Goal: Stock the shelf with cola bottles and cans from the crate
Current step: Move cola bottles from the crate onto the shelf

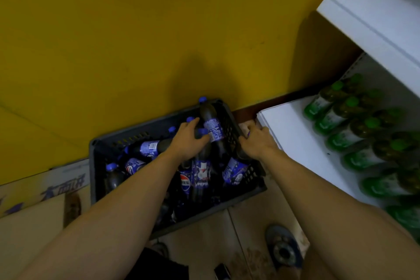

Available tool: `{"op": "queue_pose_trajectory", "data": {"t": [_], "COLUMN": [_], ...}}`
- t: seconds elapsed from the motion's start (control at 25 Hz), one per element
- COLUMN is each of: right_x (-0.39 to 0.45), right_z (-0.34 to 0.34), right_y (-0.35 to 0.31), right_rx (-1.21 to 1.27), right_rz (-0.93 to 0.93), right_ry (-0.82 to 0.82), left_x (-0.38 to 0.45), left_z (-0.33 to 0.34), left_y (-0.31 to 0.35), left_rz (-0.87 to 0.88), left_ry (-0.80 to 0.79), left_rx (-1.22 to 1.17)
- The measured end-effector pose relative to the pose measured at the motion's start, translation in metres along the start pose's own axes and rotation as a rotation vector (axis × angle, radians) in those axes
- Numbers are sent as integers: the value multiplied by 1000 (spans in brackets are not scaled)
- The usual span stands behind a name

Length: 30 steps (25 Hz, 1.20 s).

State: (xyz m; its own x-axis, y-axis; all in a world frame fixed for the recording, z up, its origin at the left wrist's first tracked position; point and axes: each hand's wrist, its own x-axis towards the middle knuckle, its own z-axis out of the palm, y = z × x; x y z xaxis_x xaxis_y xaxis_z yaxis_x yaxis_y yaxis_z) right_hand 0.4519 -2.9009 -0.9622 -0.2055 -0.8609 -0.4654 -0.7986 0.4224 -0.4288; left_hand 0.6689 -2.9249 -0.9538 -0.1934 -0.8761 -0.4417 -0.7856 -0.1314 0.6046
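Mostly dark, blue-capped cola bottles point(211, 125) fill the grey crate point(100, 154)

Bottles point(202, 175) lie in the crate point(113, 143), left of the shelf point(293, 134).

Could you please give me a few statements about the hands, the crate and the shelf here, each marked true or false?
1. The left hand grips a cola bottle in the crate. True.
2. The right hand rests on the floor. False: it holds a dark bottle at the crate's right edge.
3. The shelf holds green-capped bottles. True.
4. The crate is red. False: it is dark grey.
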Motion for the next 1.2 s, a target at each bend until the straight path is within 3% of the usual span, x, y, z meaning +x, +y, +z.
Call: {"op": "queue_pose_trajectory", "data": {"t": [0.24, 0.52, 0.6, 0.72, 0.8, 0.92, 1.08, 1.2], "right_x": [5, -13, -20, -41, -52, -51, -57, -65], "right_z": [1, -1, -1, 11, 13, 11, 17, 13], "right_y": [0, -9, -6, -1, -2, -2, -10, -16], "right_rx": [-110, -193, -178, -317, -263, -42, -169, -104], "right_rz": [-122, -261, -216, -73, 5, 53, -202, -260], "right_ry": [57, -10, -109, -390, -426, -393, -295, -140], "left_x": [4, -8, -7, -12, -16, -24, -42, -53], "left_z": [12, 31, 25, 15, 13, 6, -5, -14], "left_y": [1, 28, 31, 45, 48, 41, 33, 35], "left_rz": [8, 254, 297, 270, 247, 174, 48, 31], "left_ry": [2, 31, -8, -133, -133, -30, 53, 94], "left_rx": [-275, 25, 132, 294, 413, 539, 582, 491]}}
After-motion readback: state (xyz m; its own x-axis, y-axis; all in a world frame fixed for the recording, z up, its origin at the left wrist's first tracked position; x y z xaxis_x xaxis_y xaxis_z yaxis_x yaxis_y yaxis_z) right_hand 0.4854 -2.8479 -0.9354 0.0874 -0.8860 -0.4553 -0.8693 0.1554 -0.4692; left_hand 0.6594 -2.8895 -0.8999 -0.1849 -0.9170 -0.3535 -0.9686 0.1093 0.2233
